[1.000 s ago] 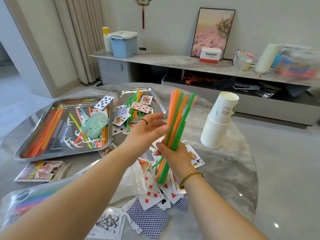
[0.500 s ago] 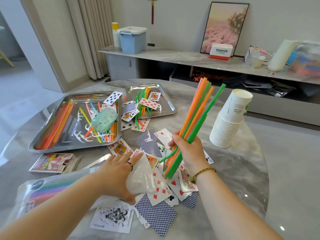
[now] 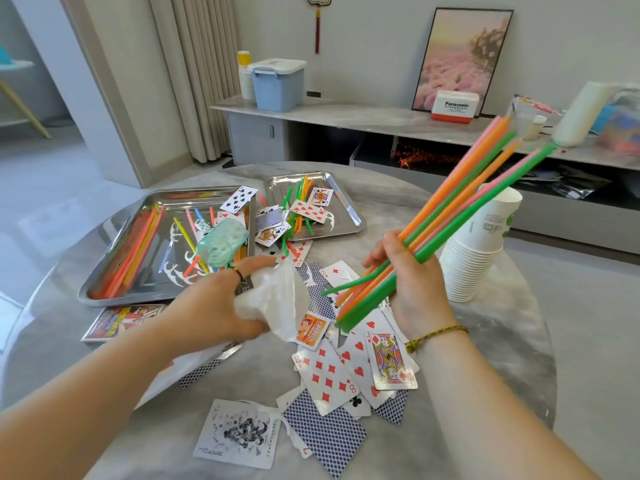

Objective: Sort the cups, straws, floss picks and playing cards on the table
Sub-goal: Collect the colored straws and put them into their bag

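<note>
Orange, pink and green straws [image 3: 433,226] catch the eye first: a thick bundle of them slants up to the right above the table [image 3: 502,341], held in the right hand [image 3: 412,275]. Its grip is closed round the bundle near the lower end, with the fingers curled tight. The left hand [image 3: 211,306] has its grip closed on a crumpled clear bag [image 3: 277,296], bunching the plastic just above the cards [image 3: 325,372]. Those cards lie scattered over the near middle of the table, some face up and some face down, with a few more across the two steel trays. The big tray [image 3: 121,299] on the left holds more straws along its left side, white floss picks [image 3: 173,271] on its floor and a teal case [image 3: 221,242] at its right edge. The small tray [image 3: 353,213] behind it has green and orange straws and a few cards. The cups [image 3: 474,251], white paper ones nested in one leaning stack, stand on the right of the table, just behind the bundle.
</note>
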### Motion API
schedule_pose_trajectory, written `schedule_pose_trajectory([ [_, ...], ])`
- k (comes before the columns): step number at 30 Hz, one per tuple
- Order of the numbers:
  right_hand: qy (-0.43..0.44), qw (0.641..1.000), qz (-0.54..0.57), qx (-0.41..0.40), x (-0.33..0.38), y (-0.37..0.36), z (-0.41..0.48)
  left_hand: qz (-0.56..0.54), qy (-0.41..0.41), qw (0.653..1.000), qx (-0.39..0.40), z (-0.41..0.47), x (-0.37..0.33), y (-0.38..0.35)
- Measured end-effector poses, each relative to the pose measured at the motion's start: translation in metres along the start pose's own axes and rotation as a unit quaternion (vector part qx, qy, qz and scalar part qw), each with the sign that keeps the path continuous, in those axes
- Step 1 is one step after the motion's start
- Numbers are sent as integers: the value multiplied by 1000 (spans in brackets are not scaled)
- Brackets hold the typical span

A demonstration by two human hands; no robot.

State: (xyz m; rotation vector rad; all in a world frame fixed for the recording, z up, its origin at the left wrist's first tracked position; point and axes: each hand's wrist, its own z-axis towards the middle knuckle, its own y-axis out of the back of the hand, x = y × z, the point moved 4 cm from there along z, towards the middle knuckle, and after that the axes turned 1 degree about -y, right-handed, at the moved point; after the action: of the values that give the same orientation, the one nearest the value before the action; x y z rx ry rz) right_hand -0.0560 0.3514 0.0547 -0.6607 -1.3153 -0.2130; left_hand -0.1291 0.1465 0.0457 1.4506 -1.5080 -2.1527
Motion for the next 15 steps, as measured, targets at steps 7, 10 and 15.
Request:
schedule_pose_trajectory([
  [7,17,997,72,31,22,-6,-16,-44,-11,999,16,-12,-8,2],
  [10,17,992,121,44,32,-4,-21,-16,-17,999,33,-15,-12,-5],
  [15,2,986,124,114,32,-11,-29,6,-24,999,48,-18,-22,-14],
])
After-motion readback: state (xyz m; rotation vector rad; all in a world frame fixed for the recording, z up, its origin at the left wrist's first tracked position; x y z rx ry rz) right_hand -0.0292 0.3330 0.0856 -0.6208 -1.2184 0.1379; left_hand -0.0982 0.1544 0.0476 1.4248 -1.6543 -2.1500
